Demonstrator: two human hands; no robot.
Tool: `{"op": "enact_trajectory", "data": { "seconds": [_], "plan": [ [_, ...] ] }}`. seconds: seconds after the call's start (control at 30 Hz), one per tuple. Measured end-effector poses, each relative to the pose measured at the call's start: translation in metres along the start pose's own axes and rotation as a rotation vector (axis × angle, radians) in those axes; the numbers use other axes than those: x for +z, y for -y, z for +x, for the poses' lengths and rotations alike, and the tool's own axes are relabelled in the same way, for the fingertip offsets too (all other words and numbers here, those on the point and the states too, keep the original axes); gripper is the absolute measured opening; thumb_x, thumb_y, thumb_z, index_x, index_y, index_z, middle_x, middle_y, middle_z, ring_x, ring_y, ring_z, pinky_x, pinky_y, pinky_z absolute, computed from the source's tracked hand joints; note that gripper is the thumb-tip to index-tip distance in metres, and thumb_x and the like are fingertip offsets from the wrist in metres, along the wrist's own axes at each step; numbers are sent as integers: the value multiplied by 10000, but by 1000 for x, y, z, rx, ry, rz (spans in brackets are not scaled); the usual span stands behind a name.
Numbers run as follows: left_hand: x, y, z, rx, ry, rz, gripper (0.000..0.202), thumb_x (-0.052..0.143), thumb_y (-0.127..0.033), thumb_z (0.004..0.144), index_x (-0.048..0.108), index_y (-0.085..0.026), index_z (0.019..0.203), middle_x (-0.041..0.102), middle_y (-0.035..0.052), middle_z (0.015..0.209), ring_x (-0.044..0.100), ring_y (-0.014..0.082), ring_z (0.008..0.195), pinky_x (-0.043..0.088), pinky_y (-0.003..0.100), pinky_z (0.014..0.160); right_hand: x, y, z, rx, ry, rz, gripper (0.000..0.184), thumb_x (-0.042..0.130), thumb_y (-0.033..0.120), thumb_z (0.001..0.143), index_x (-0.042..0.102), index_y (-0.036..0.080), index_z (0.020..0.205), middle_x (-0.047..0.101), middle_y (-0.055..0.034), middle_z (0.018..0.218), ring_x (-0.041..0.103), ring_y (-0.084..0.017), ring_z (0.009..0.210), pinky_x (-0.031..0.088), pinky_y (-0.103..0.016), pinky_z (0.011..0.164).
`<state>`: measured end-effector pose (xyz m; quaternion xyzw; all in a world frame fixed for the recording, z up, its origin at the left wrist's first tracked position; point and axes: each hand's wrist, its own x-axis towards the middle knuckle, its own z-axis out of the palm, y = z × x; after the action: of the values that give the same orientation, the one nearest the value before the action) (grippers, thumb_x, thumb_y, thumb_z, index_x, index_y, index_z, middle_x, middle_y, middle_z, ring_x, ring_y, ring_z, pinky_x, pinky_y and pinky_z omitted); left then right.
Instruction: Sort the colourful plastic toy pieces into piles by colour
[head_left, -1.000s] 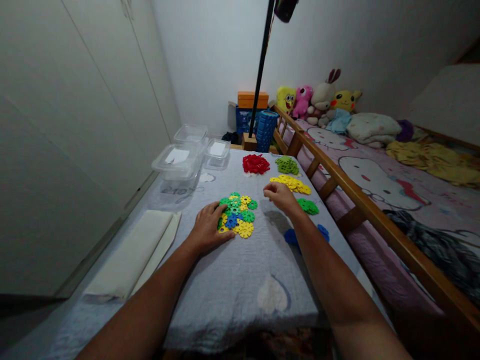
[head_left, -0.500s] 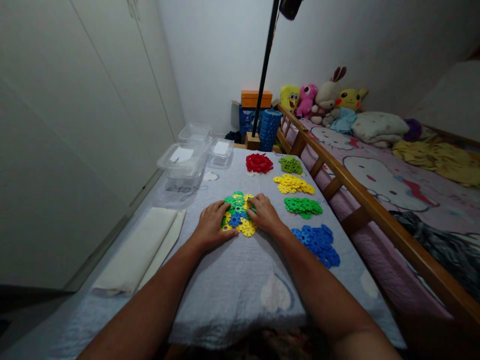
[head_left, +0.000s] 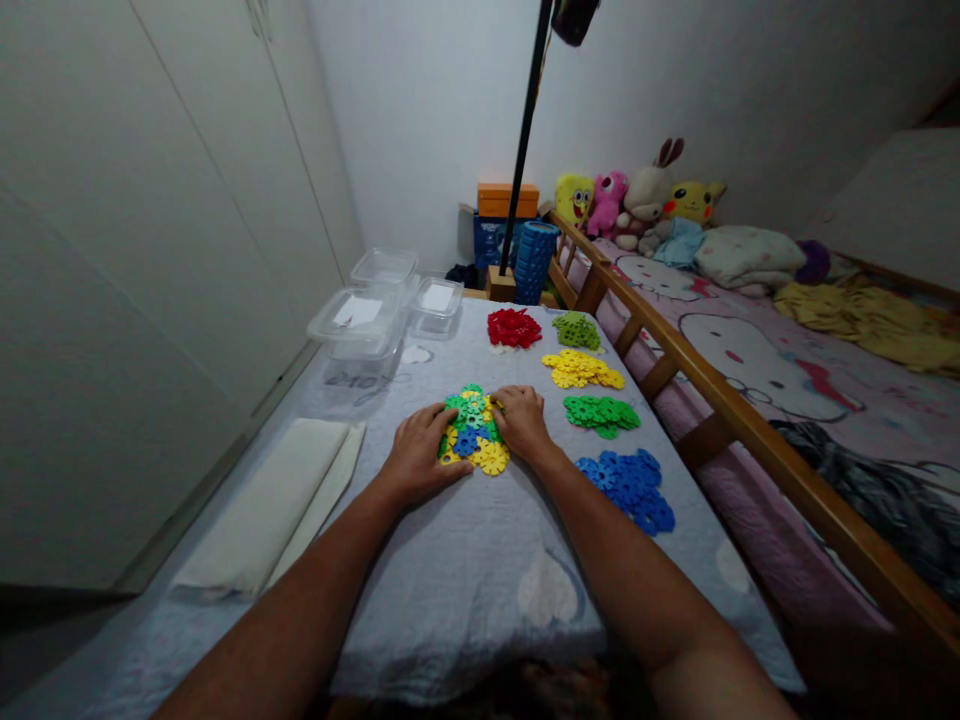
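Observation:
A mixed pile of flower-shaped plastic pieces [head_left: 472, 432] in green, yellow and blue lies on the grey quilted cloth [head_left: 465, 560]. My left hand [head_left: 416, 457] rests on the pile's left side, fingers curled over the pieces. My right hand [head_left: 523, 422] presses on its right side, fingers bent onto the pieces. Sorted heaps lie to the right: red pieces [head_left: 513, 327], light green pieces [head_left: 575, 330], yellow pieces [head_left: 581, 369], green pieces [head_left: 600, 414] and blue pieces [head_left: 630, 486].
Clear plastic tubs with lids [head_left: 367, 320] stand at the back left. A folded white cloth [head_left: 274, 500] lies on the left. A wooden bed rail [head_left: 720, 410] runs along the right. A black pole [head_left: 521, 130] stands behind on a wooden block.
My right hand has come back from the yellow heap to the right side of the mixed pile. The left hand has stayed on the pile's left side.

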<state>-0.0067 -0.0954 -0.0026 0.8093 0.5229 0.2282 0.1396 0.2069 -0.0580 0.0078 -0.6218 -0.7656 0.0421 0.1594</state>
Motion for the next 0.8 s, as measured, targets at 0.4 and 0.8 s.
{"op": "enact_trajectory", "data": {
  "seconds": [0.4,0.8],
  "plan": [
    [-2,-2,0,-13,29,-2,824,808,-494,694,522,-220,1418,494,162,1512,461,379,1386,369,558,1147,-32,-42,32,107,-170,2,333,453,269,1017,761,167,1095,676,-129,1092,554,-240,1059,383,-330,929],
    [2,1,-1,-2,9,0,837,807,-514,695,521,-227,1427,501,154,1504,469,387,1376,381,565,1141,-75,-173,67,464,-351,-185,384,443,216,964,777,121,1125,680,-190,1108,569,-264,992,414,-345,882]
  ]
}}
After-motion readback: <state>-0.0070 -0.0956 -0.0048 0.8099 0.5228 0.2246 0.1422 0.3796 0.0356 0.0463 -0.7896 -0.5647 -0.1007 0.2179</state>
